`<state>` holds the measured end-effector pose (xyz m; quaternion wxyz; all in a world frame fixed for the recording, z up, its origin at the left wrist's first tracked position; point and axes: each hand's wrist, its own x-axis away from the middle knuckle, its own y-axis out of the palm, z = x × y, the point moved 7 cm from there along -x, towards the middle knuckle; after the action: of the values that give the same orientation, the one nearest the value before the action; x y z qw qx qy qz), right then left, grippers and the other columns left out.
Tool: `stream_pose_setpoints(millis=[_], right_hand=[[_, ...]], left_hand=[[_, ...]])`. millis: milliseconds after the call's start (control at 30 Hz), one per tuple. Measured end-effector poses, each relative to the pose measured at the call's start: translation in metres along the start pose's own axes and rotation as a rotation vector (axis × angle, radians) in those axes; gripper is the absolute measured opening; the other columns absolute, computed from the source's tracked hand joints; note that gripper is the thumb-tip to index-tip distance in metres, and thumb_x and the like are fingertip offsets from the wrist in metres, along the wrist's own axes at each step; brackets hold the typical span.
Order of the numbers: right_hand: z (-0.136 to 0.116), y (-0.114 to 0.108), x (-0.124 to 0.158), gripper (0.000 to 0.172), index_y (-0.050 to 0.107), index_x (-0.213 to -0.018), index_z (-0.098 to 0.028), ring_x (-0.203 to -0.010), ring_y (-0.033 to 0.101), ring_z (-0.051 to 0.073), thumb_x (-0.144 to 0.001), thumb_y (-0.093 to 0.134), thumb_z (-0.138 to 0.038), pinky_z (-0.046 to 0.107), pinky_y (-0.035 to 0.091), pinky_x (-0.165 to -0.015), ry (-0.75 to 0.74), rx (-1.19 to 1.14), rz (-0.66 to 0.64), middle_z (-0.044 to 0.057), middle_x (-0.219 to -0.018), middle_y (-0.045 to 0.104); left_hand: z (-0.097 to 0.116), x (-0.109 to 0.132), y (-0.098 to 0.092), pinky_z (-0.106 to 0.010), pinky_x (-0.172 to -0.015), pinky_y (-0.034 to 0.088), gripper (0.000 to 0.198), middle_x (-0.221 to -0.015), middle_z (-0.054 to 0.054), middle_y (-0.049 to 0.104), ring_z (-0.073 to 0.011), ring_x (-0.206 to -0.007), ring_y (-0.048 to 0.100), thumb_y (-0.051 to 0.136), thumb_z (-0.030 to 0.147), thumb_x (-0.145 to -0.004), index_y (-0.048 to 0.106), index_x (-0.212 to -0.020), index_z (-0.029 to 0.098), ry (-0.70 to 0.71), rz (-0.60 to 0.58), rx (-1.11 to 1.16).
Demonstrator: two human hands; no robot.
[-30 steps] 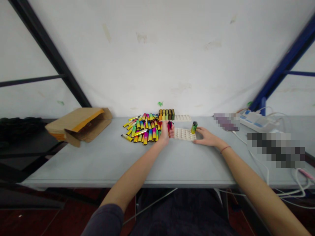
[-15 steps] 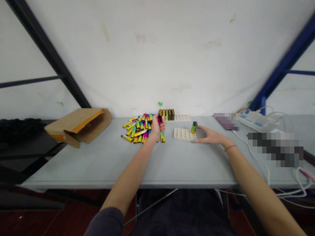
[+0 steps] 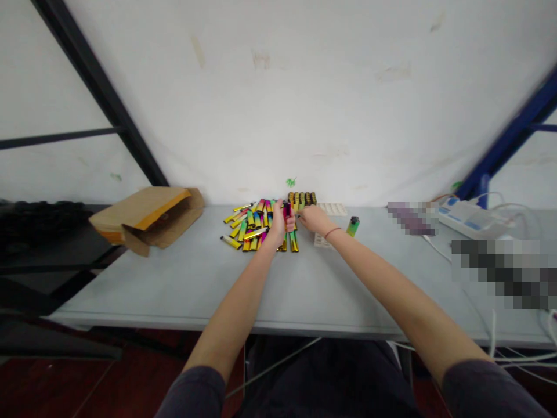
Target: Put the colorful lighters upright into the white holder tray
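My left hand [image 3: 277, 226] is shut on a magenta lighter [image 3: 286, 211] held upright above a heap of rainbow-coloured lighters [image 3: 248, 227]. My right hand [image 3: 314, 219] reaches in from the right, its fingertips close to my left hand. What its fingers hold cannot be seen. Beneath my right wrist, a white dimpled tray [image 3: 322, 240] is partly hidden. A green-and-yellow lighter [image 3: 353, 226] stands upright at the tray's right end. A row of upright lighters [image 3: 301, 199] stands behind my hands, and two gold lighters [image 3: 295, 242] lie just below them.
A second white tray [image 3: 332, 209] lies at the back of the grey table [image 3: 174, 284]. An open cardboard envelope [image 3: 148, 217] lies to the left. A power strip [image 3: 467, 219] and white cables lie to the right, near two pixelated patches [image 3: 411, 217].
My right hand has left the upright green lighter and moved left over the tray to my left hand. My left hand still holds the magenta lighter. The view has shifted slightly.
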<state>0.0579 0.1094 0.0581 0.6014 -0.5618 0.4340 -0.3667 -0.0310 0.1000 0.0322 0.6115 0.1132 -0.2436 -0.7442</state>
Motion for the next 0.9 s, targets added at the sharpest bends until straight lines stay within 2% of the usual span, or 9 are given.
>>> stream_pose_setpoints(millis=[100, 200, 333, 467, 533, 633, 700, 767, 900], right_hand=[[-0.004, 0.018, -0.015, 0.034, 0.073, -0.113, -0.009, -0.112, 0.069, 0.028, -0.101, 0.043, -0.019, 0.033, 0.050, -0.094, 0.035, -0.032, -0.014, 0.023, -0.117, 0.074], [-0.002, 0.027, -0.018, 0.034, 0.074, -0.109, -0.008, -0.109, 0.070, 0.028, -0.100, 0.042, -0.015, 0.032, 0.050, -0.094, 0.067, -0.068, -0.009, 0.024, -0.115, 0.074], [0.005, 0.026, -0.015, 0.030, 0.075, -0.106, -0.009, -0.108, 0.071, 0.027, -0.097, 0.046, -0.012, 0.032, 0.049, -0.096, 0.077, -0.127, 0.019, 0.023, -0.110, 0.076], [0.018, 0.013, -0.007, 0.032, 0.073, -0.112, -0.012, -0.110, 0.069, 0.025, -0.093, 0.047, -0.006, 0.033, 0.049, -0.098, 0.078, -0.209, 0.102, 0.017, -0.114, 0.075], [0.028, 0.003, 0.000, 0.033, 0.072, -0.113, -0.013, -0.103, 0.071, 0.021, -0.094, 0.045, -0.008, 0.034, 0.052, -0.095, 0.098, -0.364, 0.178, 0.013, -0.111, 0.076], [0.051, -0.008, 0.019, 0.019, 0.071, -0.102, -0.013, -0.080, 0.072, 0.018, -0.088, 0.060, -0.021, 0.036, 0.060, -0.082, 0.159, -1.010, 0.340, 0.009, -0.090, 0.076], [0.057, -0.013, 0.034, 0.024, 0.070, -0.095, -0.015, -0.077, 0.071, 0.018, -0.078, 0.075, -0.031, 0.037, 0.062, -0.079, 0.123, -1.291, 0.395, 0.006, -0.084, 0.075], [0.060, -0.018, 0.049, 0.032, 0.070, -0.089, -0.017, -0.075, 0.072, 0.019, -0.070, 0.082, -0.039, 0.039, 0.062, -0.079, 0.098, -1.357, 0.421, 0.005, -0.079, 0.074], [0.058, -0.021, 0.072, 0.042, 0.072, -0.091, -0.019, -0.077, 0.074, 0.021, -0.068, 0.083, -0.053, 0.043, 0.063, -0.082, 0.056, -1.348, 0.471, 0.005, -0.083, 0.075]], left_hand=[[-0.003, -0.001, 0.002, -0.017, -0.033, 0.014, 0.057, -0.040, 0.009, 0.025, -0.0055, -0.030, 0.020, 0.035, 0.070, -0.090, 0.043, -0.062, 0.021, -0.011, -0.033, -0.031], [-0.005, -0.001, 0.004, -0.017, -0.034, 0.014, 0.058, -0.040, 0.009, 0.026, -0.0056, -0.030, 0.020, 0.035, 0.073, -0.088, 0.045, -0.064, 0.021, -0.013, -0.062, -0.052], [-0.005, 0.001, 0.006, -0.018, -0.034, 0.013, 0.060, -0.040, 0.009, 0.026, -0.0057, -0.031, 0.019, 0.037, 0.077, -0.085, 0.047, -0.065, 0.021, -0.018, -0.075, -0.071], [-0.007, 0.002, 0.007, -0.017, -0.034, 0.014, 0.059, -0.041, 0.009, 0.026, -0.0055, -0.031, 0.019, 0.036, 0.075, -0.086, 0.046, -0.065, 0.021, -0.043, -0.081, -0.093], [-0.010, 0.003, 0.009, -0.018, -0.035, 0.014, 0.060, -0.040, 0.009, 0.026, -0.0055, -0.030, 0.020, 0.036, 0.076, -0.086, 0.046, -0.065, 0.021, -0.053, -0.088, -0.104], [-0.016, 0.006, 0.016, -0.019, -0.035, 0.014, 0.060, -0.040, 0.009, 0.026, -0.0059, -0.030, 0.019, 0.036, 0.077, -0.086, 0.046, -0.065, 0.021, -0.069, -0.104, -0.122], [-0.023, 0.009, 0.022, -0.019, -0.035, 0.013, 0.059, -0.040, 0.008, 0.027, -0.0062, -0.030, 0.019, 0.036, 0.075, -0.088, 0.046, -0.066, 0.021, -0.090, -0.122, -0.137], [-0.030, 0.012, 0.029, -0.020, -0.035, 0.013, 0.055, -0.040, 0.008, 0.027, -0.0063, -0.030, 0.020, 0.037, 0.070, -0.090, 0.047, -0.066, 0.021, -0.113, -0.149, -0.150], [-0.041, 0.016, 0.038, -0.019, -0.037, 0.013, 0.052, -0.042, 0.008, 0.026, -0.0054, -0.032, 0.020, 0.041, 0.060, -0.093, 0.043, -0.060, 0.021, -0.134, -0.178, -0.191]])
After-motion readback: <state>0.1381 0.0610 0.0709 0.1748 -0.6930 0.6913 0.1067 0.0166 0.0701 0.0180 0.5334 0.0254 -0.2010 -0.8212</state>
